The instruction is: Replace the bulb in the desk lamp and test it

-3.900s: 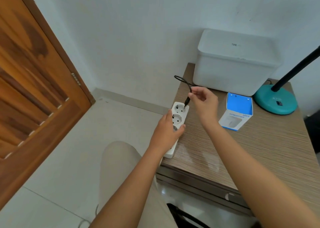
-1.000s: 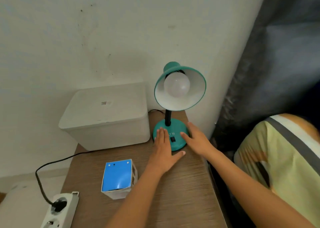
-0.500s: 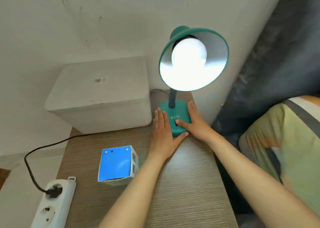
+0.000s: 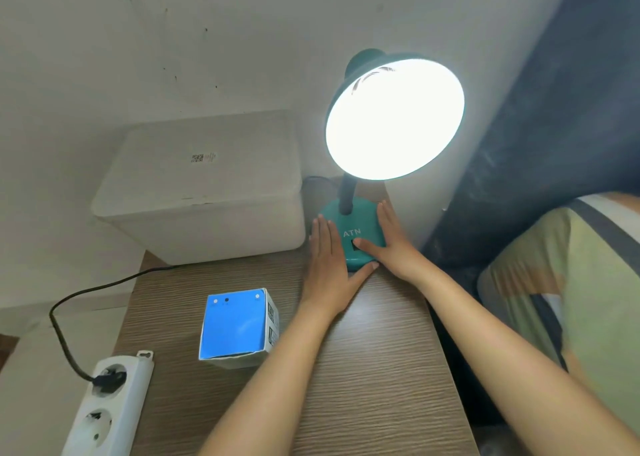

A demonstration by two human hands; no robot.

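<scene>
The teal desk lamp stands at the back of the wooden table, its base [image 4: 358, 215] marked "ATN". Its shade [image 4: 394, 119] glows bright white, and the glare hides the bulb inside. My left hand [image 4: 329, 268] lies flat on the table, pressed against the base's left side. My right hand [image 4: 393, 244] rests on the base's right side with its thumb on the black switch [image 4: 356, 244]. The lamp's black cord [image 4: 62, 320] runs to a plug [image 4: 105, 381] seated in the white power strip [image 4: 104, 417].
A blue and white bulb box [image 4: 235, 327] sits on the table [image 4: 363, 386] left of my left forearm. A white lidded storage box [image 4: 204, 185] stands at the back left. A dark curtain [image 4: 554, 126] and a striped cushion [image 4: 571, 282] are on the right.
The plug went into the power strip, then both hands moved to the lamp base. The bulb, dark a second ago, is lit and glaring. The view has moved closer.
</scene>
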